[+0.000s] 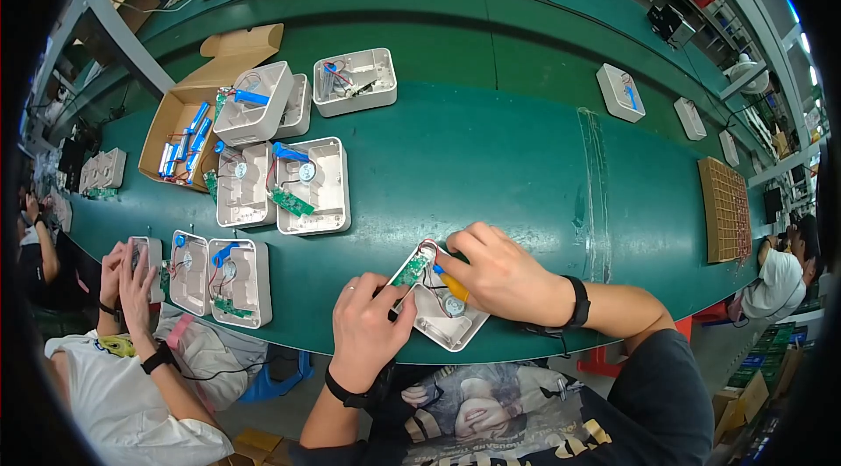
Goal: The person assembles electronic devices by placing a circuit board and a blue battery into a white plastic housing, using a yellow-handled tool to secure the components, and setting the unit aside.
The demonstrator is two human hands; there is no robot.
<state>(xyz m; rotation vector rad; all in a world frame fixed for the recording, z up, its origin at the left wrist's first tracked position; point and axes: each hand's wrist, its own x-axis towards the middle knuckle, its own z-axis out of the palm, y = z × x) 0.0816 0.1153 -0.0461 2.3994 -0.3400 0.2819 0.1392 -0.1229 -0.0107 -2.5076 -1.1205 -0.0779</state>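
Note:
An open white plastic housing (428, 319) lies tilted at the table's near edge in front of me. Inside it are a green circuit board (410, 271), thin wires and a round silvery part (453, 306). My left hand (372, 319) grips the housing's left side, its fingertips against the end of the board. Over the upper right of the housing, my right hand (504, 273) has its fingers closed around a yellow object (454, 287) with a blue part beside it. Its kind is mostly hidden by the fingers.
Several similar white housings (337, 203) with boards and blue cells stand left. Behind them is a cardboard box (154, 151) of blue cells. A co-worker's hands (131, 286) handle another housing. More housings (620, 111) sit far right, near a brown gridded tray (725, 212).

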